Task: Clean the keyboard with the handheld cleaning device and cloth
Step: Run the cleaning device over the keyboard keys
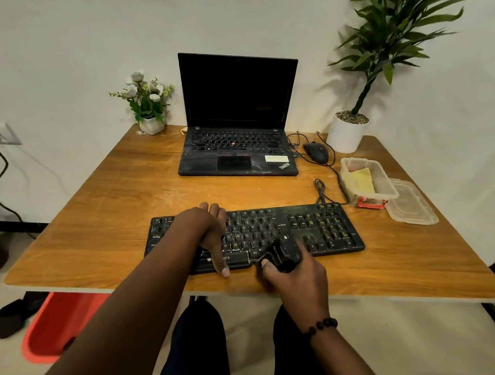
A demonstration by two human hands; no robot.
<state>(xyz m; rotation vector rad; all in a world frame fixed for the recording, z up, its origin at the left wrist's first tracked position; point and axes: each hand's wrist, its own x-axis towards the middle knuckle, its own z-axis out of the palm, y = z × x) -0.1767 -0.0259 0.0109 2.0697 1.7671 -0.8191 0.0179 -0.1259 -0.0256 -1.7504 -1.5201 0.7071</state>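
A black keyboard (325, 225) lies near the front edge of the wooden table (110, 214). My left hand (211, 231) rests flat on its left half, fingers spread, thumb pointing at the front edge. My right hand (296, 277) grips a small black handheld cleaning device (284, 252), its tip on the keys just right of the space bar. A yellow cloth (363, 180) sits inside a clear plastic container (387, 190) to the right of the keyboard.
An open black laptop (237, 147) stands behind the keyboard. A black mouse (316, 151) with cables lies beside it. The container's lid (414, 205) lies at the right edge. A flower pot (151, 125) and a white plant pot (345, 135) stand at the back.
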